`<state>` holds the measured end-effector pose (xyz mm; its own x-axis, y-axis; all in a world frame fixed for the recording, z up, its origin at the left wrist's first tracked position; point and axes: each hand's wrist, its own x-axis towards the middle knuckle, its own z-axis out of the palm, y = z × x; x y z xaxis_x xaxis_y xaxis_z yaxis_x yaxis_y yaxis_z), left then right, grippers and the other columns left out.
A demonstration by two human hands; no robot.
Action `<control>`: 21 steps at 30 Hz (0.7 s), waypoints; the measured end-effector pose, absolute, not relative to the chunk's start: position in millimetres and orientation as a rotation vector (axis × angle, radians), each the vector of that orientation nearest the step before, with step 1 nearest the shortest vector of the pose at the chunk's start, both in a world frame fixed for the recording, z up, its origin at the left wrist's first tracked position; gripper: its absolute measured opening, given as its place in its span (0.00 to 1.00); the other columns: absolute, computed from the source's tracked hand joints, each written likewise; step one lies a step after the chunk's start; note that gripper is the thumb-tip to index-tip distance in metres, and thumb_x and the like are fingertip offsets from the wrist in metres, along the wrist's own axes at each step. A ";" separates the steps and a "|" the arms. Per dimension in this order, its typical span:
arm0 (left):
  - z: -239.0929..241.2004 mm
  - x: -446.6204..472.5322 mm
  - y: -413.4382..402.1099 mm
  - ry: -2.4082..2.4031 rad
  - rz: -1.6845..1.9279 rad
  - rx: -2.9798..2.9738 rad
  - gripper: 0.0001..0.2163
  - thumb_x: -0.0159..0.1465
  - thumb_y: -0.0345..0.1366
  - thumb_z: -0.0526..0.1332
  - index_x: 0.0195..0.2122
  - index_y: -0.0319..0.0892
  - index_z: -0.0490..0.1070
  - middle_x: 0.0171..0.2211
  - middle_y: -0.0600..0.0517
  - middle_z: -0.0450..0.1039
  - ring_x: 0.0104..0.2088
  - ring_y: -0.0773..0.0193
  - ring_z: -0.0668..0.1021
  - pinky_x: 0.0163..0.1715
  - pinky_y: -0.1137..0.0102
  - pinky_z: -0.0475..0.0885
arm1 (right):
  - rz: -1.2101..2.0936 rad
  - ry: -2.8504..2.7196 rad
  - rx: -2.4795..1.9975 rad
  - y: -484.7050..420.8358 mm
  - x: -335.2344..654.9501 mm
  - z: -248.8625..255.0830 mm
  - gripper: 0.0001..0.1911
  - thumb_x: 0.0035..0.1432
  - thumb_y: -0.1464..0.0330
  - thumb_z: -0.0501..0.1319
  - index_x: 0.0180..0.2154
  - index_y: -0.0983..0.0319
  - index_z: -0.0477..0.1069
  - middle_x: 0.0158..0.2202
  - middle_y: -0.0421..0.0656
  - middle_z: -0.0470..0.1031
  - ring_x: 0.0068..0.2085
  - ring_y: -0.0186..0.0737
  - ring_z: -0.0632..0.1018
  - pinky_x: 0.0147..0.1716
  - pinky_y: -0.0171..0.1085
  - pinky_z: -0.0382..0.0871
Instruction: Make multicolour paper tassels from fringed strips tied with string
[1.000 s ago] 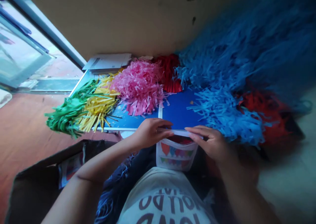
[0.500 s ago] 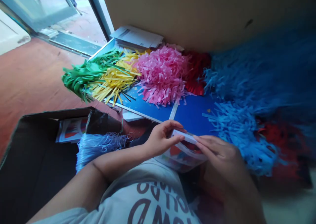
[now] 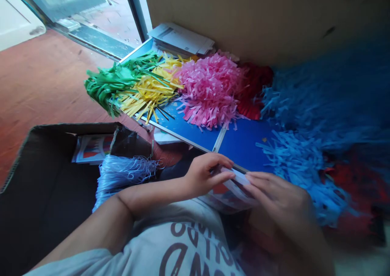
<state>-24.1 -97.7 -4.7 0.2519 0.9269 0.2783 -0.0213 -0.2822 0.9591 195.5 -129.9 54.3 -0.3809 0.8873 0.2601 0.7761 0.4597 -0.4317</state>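
Close to my body, at the front edge of the blue table (image 3: 243, 146), both hands are on a clear plastic packet (image 3: 217, 199) with a white top strip and a colourful print inside. My left hand (image 3: 210, 174) pinches the left part of the strip between thumb and fingers. The right end is gripped by my right hand (image 3: 276, 190), fingertips pressed together on it. Light blue paper fringe (image 3: 300, 158) lies just beyond my right hand, with dark red fringe (image 3: 359, 182) past it. The packet's lower part is partly hidden and blurred.
Green (image 3: 118, 81), yellow (image 3: 152, 87), pink (image 3: 210, 87) and red fringe (image 3: 254, 89) lie in a row on the table. Behind them sits a paper stack (image 3: 183, 38). At left, an open cardboard box (image 3: 33, 178) has printed sheets (image 3: 93, 148) and whitish string (image 3: 123, 172) at its right side.
The view has shifted slightly, so the table and fringes appear a little further right. Both hands keep hold of the packet, and its top strip has tilted slightly.
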 end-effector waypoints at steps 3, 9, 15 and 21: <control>-2.5 -23.5 -99.3 0.891 1.199 1.593 0.11 0.63 0.42 0.68 0.39 0.38 0.79 0.37 0.43 0.83 0.37 0.61 0.83 0.38 0.70 0.77 | 0.321 -2.244 -1.373 -124.5 188.2 58.3 0.08 0.66 0.65 0.62 0.38 0.57 0.80 0.41 0.41 0.83 0.41 0.41 0.83 0.40 0.36 0.77; -2.9 -24.4 -101.8 0.902 1.233 1.618 0.12 0.63 0.42 0.67 0.40 0.38 0.79 0.38 0.43 0.83 0.36 0.62 0.83 0.37 0.72 0.77 | 0.286 -2.330 -1.329 -122.0 179.2 62.6 0.08 0.66 0.68 0.61 0.42 0.56 0.79 0.42 0.40 0.83 0.41 0.40 0.83 0.40 0.37 0.74; -13.5 -19.8 -90.3 0.840 1.360 1.835 0.16 0.64 0.50 0.64 0.35 0.40 0.77 0.33 0.45 0.80 0.36 0.62 0.82 0.40 0.70 0.77 | 0.235 -2.341 -1.335 -127.2 176.9 58.5 0.08 0.66 0.69 0.60 0.40 0.56 0.79 0.40 0.41 0.82 0.40 0.40 0.82 0.39 0.37 0.72; -14.6 -16.5 -82.8 0.849 1.441 2.145 0.21 0.66 0.54 0.59 0.34 0.39 0.76 0.32 0.46 0.76 0.34 0.65 0.78 0.34 0.73 0.75 | 0.227 -2.367 -1.371 -126.8 169.6 62.8 0.11 0.68 0.69 0.57 0.40 0.58 0.80 0.40 0.43 0.82 0.39 0.40 0.81 0.38 0.37 0.72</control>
<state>-16.5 -82.8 -14.6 0.2770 0.6876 0.6712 0.2540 -0.7260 0.6390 169.6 -126.8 62.8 -0.4426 0.8598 0.2545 0.7959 0.5074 -0.3303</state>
